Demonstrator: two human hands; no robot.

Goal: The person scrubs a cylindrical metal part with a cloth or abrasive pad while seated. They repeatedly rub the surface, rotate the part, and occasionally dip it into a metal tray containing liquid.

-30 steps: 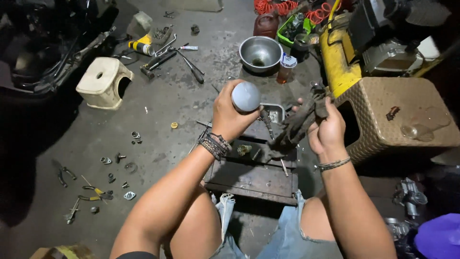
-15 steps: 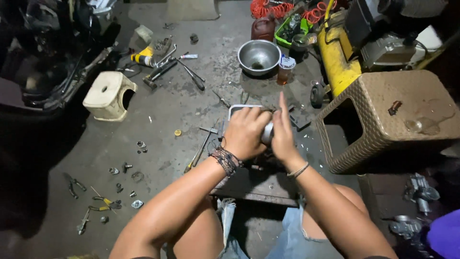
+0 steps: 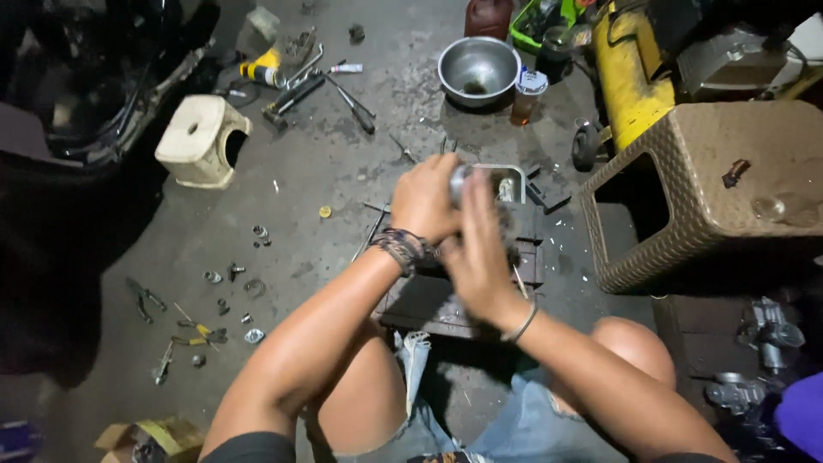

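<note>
My left hand (image 3: 424, 201) is wrapped around a grey, rounded metal part (image 3: 459, 180) and holds it above a low dark wooden bench (image 3: 446, 313) between my knees. My right hand (image 3: 476, 253) is blurred, its fingers stretched flat against the side of the same part. I cannot tell whether anything lies under its palm. Just behind the hands, a small rectangular metal tray (image 3: 507, 174) sits on the bench. Both wrists wear bracelets.
A brown woven stool (image 3: 711, 189) stands close on the right, with a yellow tank (image 3: 634, 77) behind it. A steel bowl (image 3: 478, 69), a capped bottle (image 3: 527, 94) and hand tools (image 3: 343, 94) lie farther off. A white stool (image 3: 201, 137), pliers (image 3: 141, 296) and small metal parts (image 3: 257, 233) are left.
A second ago my left hand held the part up and my right held a dark rag. Both hands then came together, and the right palm now slides along the part.
</note>
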